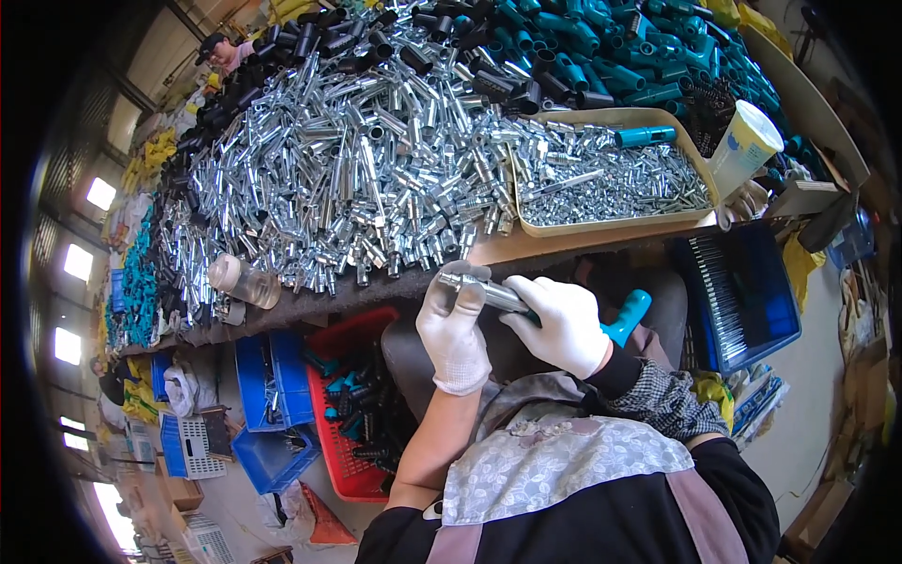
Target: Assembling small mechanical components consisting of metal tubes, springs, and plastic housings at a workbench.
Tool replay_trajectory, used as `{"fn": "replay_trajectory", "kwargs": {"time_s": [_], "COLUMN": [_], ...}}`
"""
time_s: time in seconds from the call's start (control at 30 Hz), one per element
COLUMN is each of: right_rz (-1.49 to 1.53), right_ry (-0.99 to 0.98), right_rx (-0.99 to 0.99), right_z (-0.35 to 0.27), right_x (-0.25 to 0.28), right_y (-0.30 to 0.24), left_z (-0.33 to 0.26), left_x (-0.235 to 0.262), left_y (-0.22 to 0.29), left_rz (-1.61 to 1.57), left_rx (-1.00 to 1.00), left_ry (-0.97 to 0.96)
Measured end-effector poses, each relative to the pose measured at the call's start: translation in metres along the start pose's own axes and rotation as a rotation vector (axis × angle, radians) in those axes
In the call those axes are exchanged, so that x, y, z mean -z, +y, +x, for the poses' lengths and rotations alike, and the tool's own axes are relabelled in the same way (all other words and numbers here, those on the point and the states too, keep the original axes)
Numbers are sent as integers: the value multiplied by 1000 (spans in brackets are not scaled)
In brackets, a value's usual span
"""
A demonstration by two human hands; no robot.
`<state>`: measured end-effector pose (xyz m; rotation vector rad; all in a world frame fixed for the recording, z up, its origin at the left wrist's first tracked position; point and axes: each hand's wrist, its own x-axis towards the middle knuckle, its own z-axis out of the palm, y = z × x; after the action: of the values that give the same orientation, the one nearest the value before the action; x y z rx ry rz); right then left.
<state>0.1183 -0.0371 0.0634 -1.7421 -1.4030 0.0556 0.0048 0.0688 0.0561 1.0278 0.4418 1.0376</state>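
Observation:
Both my hands wear white gloves and meet just below the table's front edge. My left hand [454,329] grips the front end of a shiny metal tube [489,291]. My right hand [561,324] holds the tool's teal plastic handle [628,315], which sticks out to the right behind the glove. The tube and handle form one piece held between both hands, tilted down to the right. A big heap of silver metal tubes [357,169] covers the table in front of me.
A beige tray [601,226] of small metal parts holds one teal handle [646,136]. Teal handles [611,47] and black handles [282,56] pile at the back. A white cup [747,141], a plastic bottle [242,279], a red basket [352,414], blue crates [272,395] and a blue bin [742,291] surround me. Another person [221,49] sits far left.

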Motion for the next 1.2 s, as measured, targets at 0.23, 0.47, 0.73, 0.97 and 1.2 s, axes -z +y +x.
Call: {"fn": "replay_trajectory", "kwargs": {"time_s": [0.23, 0.47, 0.73, 0.97, 1.2], "right_rz": [252, 1125, 202, 350, 252], "right_ry": [-142, -834, -356, -483, -499], "right_rx": [-65, -419, 12, -54, -10], "right_z": [-3, -4, -14, -15, -16], "right_x": [16, 36, 36, 37, 34], "right_y": [8, 22, 15, 22, 19], "left_z": [13, 24, 12, -4, -9], "left_x": [14, 17, 15, 17, 32], "left_y": [40, 59, 82, 79, 76], "left_rz": [299, 192, 918, 1050, 1069], "left_rx": [84, 61, 268, -445, -563], "left_ry": [-348, -882, -575, -731, -824]}}
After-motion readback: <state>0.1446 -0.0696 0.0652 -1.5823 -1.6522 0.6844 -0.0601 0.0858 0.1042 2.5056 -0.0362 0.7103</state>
